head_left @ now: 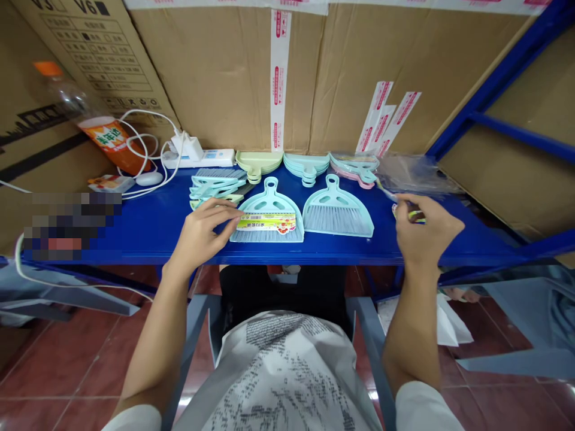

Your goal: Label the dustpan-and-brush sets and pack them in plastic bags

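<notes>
My left hand [204,230] pinches the left end of a yellow printed label card [269,222], which lies across a light-blue dustpan with a grey-bristled brush [270,194]. A second light-blue dustpan and brush set [338,218] lies flat just to the right, with no card on it. At the right side of the table, my right hand [420,227] is closed, its fingertips on a thin, pale card strip [387,191] seen nearly edge-on. More printed cards [415,216] show partly behind that hand.
Stacked green dustpans [258,161], blue dustpans [306,164] and a bagged set [354,164] line the back. Loose brushes [215,185] lie left. Clear plastic bags [413,173] are at right. An orange drink bottle [105,134], power strip [211,158] and cables stand back left.
</notes>
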Demonstrator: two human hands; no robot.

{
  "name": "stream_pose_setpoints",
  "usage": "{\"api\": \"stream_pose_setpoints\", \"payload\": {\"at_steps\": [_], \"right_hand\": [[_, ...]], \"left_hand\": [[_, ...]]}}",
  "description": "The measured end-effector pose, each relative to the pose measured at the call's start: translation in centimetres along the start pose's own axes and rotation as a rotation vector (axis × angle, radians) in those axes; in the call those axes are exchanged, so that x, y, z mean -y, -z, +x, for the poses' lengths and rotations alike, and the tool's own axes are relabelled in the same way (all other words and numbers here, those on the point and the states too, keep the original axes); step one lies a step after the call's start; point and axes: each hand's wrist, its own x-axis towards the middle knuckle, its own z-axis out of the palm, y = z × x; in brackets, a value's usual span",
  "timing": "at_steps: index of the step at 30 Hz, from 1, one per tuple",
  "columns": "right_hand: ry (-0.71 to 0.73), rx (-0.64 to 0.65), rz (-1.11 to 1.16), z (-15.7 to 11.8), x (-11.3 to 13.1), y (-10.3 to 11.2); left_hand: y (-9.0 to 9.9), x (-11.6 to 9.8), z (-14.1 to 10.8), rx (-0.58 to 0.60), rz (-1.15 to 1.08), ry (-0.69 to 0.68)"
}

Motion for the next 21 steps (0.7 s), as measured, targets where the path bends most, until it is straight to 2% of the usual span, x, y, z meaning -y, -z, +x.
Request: {"api": "stream_pose_setpoints", "payload": {"at_steps": [4, 7, 11, 13, 15, 18, 21], "right_hand": [[0.153, 0.166, 0.443, -0.6, 2.6, -0.3], [0.231, 0.275, 0.515, -0.4, 2.6, -1.2], [0.268, 0.401, 0.413, 0.2, 0.2, -3.0], [0.293, 0.368, 0.315, 0.4, -0.9, -3.6], [0.319, 0.277, 0.209, 0.4, -1.3, -3.8], [0.346, 0.234, 0.102, -0.2, -0.1, -3.3], [0.425, 0.359, -0.002, -1.6, 2.4, -3.0]], "left_hand": [[-0.4, -0.3, 0.0, 0.008, -0.001, -0.039], [-0.6, -0.5, 0.0, 0.028, -0.002, -0.058], [-0.9, -0.6, 0.1, 0.046, -0.004, -0.039], [-0.9, -0.7, 0.1, 0.05, -0.007, -0.026], [-0.9, -0.7, 0.2, 0.05, -0.017, -0.023], [-0.8, -0.7, 0.2, 0.042, -0.028, -0.025], [-0.8, -0.7, 0.3, 0.04, -0.027, -0.028]]}}
